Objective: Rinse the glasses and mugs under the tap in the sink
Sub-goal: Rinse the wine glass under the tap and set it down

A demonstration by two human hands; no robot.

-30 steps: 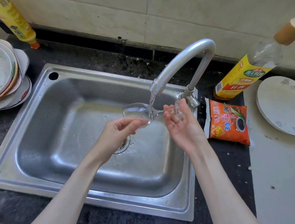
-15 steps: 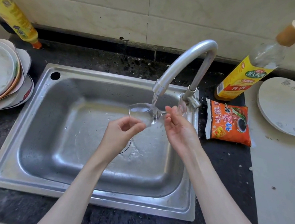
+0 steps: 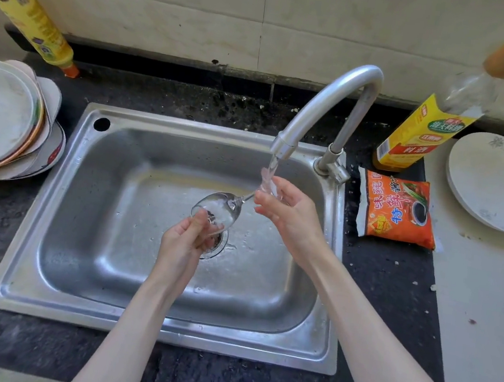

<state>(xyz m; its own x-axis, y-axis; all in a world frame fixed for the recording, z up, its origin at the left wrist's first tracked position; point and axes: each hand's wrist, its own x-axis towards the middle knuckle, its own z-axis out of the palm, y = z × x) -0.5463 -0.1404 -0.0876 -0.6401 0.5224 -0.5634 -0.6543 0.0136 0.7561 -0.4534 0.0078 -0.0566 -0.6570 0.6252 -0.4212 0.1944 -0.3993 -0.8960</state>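
— Stainless steel sink (image 3: pixel 54 262) set into a black speckled counter (image 3: pixel 383 302), pale tiled wall (image 3: pixel 203 10) behind. What sits round it?

— Stack of plates (image 3: pixel 5 122) left of the basin, a yellow bottle (image 3: pixel 28 9) leaning at the wall behind them. On the right: a tall bottle (image 3: pixel 429 130) with yellow label and cork-coloured cap, an orange packet (image 3: pixel 396 208) lying flat just beside the sink rim, a single pale plate (image 3: pixel 496 182) on a lighter surface (image 3: pixel 483 314).

— Tap?

— Curved metal tap (image 3: pixel 331 102) at the basin's right rear corner, water running from the spout.

— And the glass?

— Stemmed wine glass (image 3: pixel 220 207) held on its side over the basin, above the drain (image 3: pixel 220 245). Bowl to the left, stem running up and right. The stream falls at the foot end.

— Hands?

— Left hand (image 3: pixel 186 240) pinches the bowl's rim, thumb and fingers closed on it. Right hand (image 3: pixel 289 209) holds the foot end, fingers curled about it under the water; the foot itself is mostly hidden by water and fingers.

— Basin wet?

— Droplets scattered across the floor of it, near the drain.
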